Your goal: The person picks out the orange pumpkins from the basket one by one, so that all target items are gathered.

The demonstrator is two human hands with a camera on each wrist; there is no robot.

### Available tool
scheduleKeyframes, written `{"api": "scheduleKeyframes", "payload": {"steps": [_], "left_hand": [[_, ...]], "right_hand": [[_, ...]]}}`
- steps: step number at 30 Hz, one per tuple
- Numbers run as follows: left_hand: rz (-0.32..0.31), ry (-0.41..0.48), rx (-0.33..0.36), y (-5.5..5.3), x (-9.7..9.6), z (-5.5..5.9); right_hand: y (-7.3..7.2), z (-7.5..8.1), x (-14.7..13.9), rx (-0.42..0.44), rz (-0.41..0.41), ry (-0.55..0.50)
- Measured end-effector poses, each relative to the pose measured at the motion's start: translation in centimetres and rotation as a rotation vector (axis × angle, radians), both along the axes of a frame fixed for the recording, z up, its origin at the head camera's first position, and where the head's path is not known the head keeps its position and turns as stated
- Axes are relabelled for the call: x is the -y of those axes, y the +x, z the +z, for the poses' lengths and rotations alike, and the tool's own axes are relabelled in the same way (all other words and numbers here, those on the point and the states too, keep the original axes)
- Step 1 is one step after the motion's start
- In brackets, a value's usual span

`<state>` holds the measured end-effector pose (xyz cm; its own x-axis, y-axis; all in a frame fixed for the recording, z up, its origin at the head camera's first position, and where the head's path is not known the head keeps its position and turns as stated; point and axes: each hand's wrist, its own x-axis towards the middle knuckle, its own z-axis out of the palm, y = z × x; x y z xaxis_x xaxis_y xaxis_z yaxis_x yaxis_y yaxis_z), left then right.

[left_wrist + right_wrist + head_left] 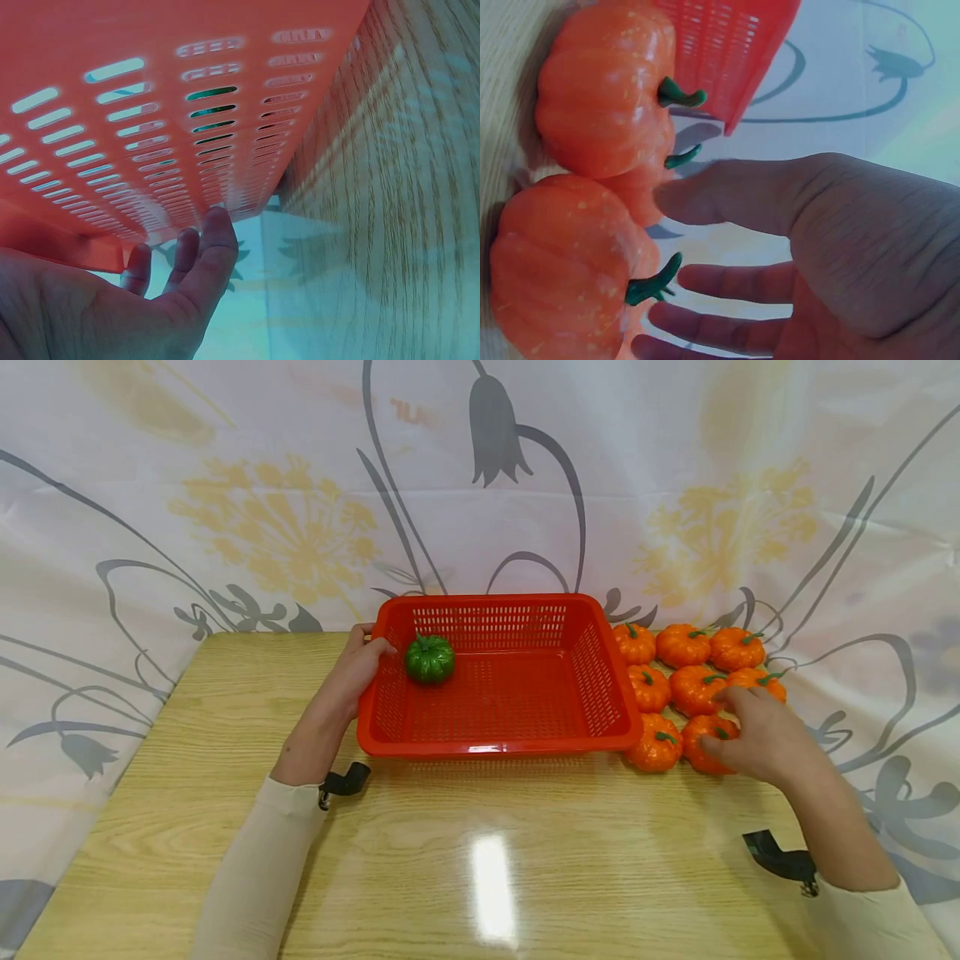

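A red plastic basket point(495, 747) with slotted walls sits on the table. My left hand point(358, 670) holds its left side, thumb at the rim; in the left wrist view the fingers point(217, 240) lie along the outer wall. Inside the basket, at its left end, rests a small green pumpkin point(430, 660). Over the front right of a group of small orange pumpkins point(682, 646) is my right hand point(768, 735), its thumb and fingers spread apart. The right wrist view shows the thumb beside a near orange pumpkin point(562, 270) with a green stem; nothing is gripped.
The orange pumpkins stand in rows close against the basket's right side. A wooden table point(480, 852) lies under everything, its front part bare wood with a bright reflection. Behind and at both sides hangs a flower-printed cloth point(300, 460).
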<state>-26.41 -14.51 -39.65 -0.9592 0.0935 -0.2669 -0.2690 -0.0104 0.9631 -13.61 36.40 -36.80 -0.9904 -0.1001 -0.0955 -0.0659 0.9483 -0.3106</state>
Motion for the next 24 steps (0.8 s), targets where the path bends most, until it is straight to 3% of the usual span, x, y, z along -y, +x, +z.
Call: {"api": "scheduleKeyframes", "payload": {"steps": [14, 20, 24], "left_hand": [[0.007, -0.076, -0.007, -0.2, 0.2, 0.2], [-0.024, -0.234, 0.004, 0.1, 1.0, 0.4], [-0.010, -0.352, -0.055, 0.8, 2.1, 0.6]], "right_hand": [[-0.8, 0.8, 2.9, -0.209, 0.013, -0.084], [-1.3, 0.9, 4.1, -0.220, 0.002, -0.137], [-1.6, 1.1, 4.3, -0.198, -0.024, -0.154]]}}
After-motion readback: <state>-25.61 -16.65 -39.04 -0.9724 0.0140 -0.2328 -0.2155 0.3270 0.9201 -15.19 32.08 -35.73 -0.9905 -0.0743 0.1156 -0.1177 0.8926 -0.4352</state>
